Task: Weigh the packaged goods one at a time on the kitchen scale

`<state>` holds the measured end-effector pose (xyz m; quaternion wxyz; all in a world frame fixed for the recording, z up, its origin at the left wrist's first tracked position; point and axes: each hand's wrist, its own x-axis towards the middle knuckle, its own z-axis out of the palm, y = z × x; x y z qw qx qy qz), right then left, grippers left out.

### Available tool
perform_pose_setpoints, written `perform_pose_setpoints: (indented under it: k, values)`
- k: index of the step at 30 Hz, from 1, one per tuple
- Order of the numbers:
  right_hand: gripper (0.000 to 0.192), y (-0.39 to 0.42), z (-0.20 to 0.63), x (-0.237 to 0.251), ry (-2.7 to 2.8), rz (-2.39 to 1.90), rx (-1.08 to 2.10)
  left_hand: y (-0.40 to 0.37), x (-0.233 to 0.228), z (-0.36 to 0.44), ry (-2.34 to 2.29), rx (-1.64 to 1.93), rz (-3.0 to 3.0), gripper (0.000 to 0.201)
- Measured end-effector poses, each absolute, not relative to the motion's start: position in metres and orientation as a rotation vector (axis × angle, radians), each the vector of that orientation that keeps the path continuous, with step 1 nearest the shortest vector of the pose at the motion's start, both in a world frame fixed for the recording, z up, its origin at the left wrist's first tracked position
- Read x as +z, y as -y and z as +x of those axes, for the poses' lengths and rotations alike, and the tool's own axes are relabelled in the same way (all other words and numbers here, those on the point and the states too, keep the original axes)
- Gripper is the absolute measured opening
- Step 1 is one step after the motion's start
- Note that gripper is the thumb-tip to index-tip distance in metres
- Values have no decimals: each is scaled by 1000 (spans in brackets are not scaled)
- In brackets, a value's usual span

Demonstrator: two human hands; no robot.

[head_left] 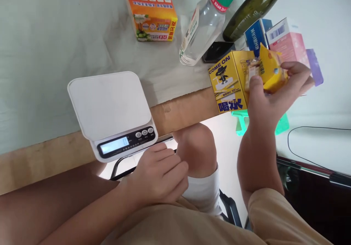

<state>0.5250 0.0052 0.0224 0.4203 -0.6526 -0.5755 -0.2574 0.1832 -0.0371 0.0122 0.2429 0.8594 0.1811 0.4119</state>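
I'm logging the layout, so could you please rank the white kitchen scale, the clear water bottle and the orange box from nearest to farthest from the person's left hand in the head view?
1. White kitchen scale: just above the left hand, at the table edge.
2. Clear water bottle: farther up the table, to the right.
3. Orange box: farthest, at the top of the table.

Right hand point(270, 98) raised, fingers point(297, 71) curled in a grip — left hand point(157, 175) low, loosely curled.

one head-worn camera looks steeply down, close over the table edge point(189, 108), lap and both hands.
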Motion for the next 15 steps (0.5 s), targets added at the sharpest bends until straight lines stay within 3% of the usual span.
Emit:
perform_pose_setpoints:
  k: [10, 15]
  values:
    - [38, -14, 550, 34, 1430, -1365, -874, 42, 14, 214, -476, 1126, 2315, 24]
    - [41, 26, 484, 46, 1447, -1550, -493, 23, 37, 201, -542, 1114, 2234, 18]
